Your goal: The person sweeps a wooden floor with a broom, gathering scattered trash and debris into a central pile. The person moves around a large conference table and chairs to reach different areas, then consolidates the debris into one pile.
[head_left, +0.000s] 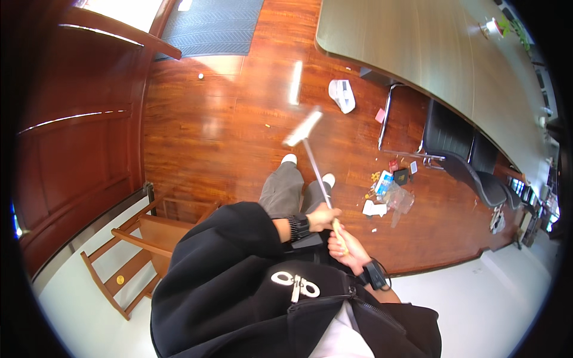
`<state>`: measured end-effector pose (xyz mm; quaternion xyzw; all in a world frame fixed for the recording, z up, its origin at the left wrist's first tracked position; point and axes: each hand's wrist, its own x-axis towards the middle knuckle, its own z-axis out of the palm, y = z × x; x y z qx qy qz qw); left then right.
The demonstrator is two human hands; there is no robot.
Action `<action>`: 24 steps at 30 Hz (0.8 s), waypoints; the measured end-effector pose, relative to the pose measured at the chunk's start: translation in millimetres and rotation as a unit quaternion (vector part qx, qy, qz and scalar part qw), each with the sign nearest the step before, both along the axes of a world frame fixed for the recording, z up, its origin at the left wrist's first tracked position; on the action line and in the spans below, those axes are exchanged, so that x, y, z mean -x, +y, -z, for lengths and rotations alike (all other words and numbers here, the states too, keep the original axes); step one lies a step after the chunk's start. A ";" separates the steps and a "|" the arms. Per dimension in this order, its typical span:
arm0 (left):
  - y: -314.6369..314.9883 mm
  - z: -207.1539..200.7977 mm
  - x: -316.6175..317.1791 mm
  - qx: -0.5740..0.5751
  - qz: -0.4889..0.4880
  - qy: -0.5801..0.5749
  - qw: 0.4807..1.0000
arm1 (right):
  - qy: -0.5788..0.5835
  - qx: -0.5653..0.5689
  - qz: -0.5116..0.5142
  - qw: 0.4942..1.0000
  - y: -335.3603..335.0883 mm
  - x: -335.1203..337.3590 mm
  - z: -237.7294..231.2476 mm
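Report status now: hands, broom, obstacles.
Left hand and right hand both gripping broom. Broom head blurred; contact with floor unclear. White cap ahead right, litter off to the right.

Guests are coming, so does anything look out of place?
Yes: a clear plastic bag, blue-and-white packet and white paper lie scattered on the wooden floor near the black chair, like dropped litter.

Running out from the fingers [335, 243], the pole [314, 163] looks like smooth metal with a yellowish, plastic-looking grip [339, 234]. I see the glossy wood-grained floor [209, 143] shining ahead of them, crumpled clear plastic [399, 200] and white paper [375, 209] to their right, and a smooth wood-grained surface [412, 45] farther off.
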<state>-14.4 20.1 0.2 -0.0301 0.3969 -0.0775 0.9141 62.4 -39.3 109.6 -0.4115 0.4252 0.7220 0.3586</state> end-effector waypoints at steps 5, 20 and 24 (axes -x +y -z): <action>54.2 64.3 58.4 -0.122 -0.116 0.161 0.973 | 0.148 -0.059 0.004 0.987 62.7 36.6 93.2; -44.2 126.4 15.8 -0.267 0.223 -0.030 0.937 | 0.030 0.012 0.010 0.999 -43.8 8.8 103.6; -105.1 77.9 -54.0 -0.035 0.183 -0.018 0.982 | -0.017 0.030 0.117 0.993 -108.2 -31.4 50.4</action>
